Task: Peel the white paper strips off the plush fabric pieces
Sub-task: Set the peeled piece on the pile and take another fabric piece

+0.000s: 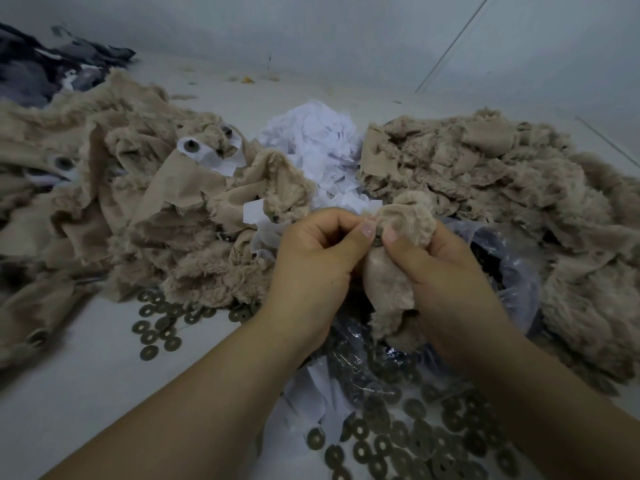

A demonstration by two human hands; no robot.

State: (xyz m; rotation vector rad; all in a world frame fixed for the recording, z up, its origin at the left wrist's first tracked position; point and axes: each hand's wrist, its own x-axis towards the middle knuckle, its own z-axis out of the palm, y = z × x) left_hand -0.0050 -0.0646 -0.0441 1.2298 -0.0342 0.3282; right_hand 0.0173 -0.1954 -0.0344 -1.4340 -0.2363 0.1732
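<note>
Pale tabletop carries it all — my left hand and right hand both pinch one plush piece at centre. Peeled white strips heap at twelve o'clock; pieces at ten o'clock keep theirs. Open room only at seven o'clock — washers crowd nearby.

A small plush-toy workshop, by the look of it. Heaps of cut tan plush pieces lie on a pale work surface at left and right, a pile of peeled white paper strips between them. Many loose metal washers are scattered in front, some on a clear plastic bag.
</note>
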